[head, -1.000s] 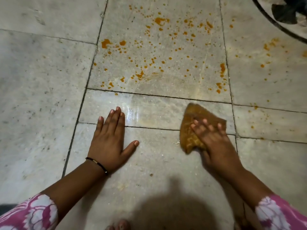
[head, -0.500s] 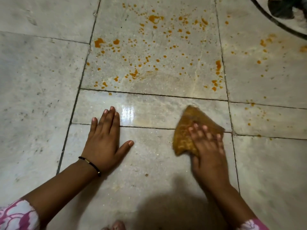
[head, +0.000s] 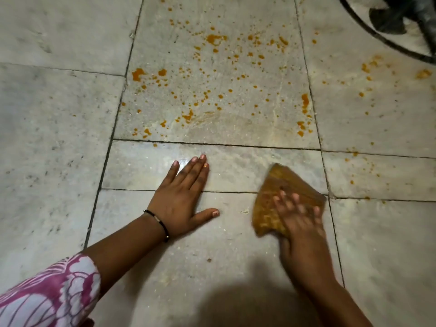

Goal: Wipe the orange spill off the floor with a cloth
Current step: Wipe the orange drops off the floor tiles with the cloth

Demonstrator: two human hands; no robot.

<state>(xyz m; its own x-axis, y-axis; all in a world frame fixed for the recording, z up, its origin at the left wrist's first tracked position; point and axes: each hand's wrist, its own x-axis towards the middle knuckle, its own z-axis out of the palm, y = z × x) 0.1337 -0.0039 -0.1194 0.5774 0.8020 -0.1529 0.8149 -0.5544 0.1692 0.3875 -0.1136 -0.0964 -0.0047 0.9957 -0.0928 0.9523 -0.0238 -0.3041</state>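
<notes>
An orange spill (head: 217, 74) lies as scattered drops and blotches over the pale stone floor tiles (head: 56, 138), spreading onto the tile at the right. A folded, orange-stained cloth (head: 276, 192) lies on the floor below the spill. My right hand (head: 299, 220) presses flat on the cloth's near part, fingers straight, blurred by motion. My left hand (head: 181, 199) rests flat on the floor to the left of the cloth, fingers spread, apart from it. A wet, shiny patch sits between the hands and the spill.
A dark curved ring and dark stand of some object (head: 401, 22) reach into the top right corner. Dark grout lines cross the floor. My shadow falls on the tile at the bottom centre.
My right hand has slid the cloth slightly and now blurs with motion. The view has shifted, so both hands sit further right in frame. My left hand stays planted.
</notes>
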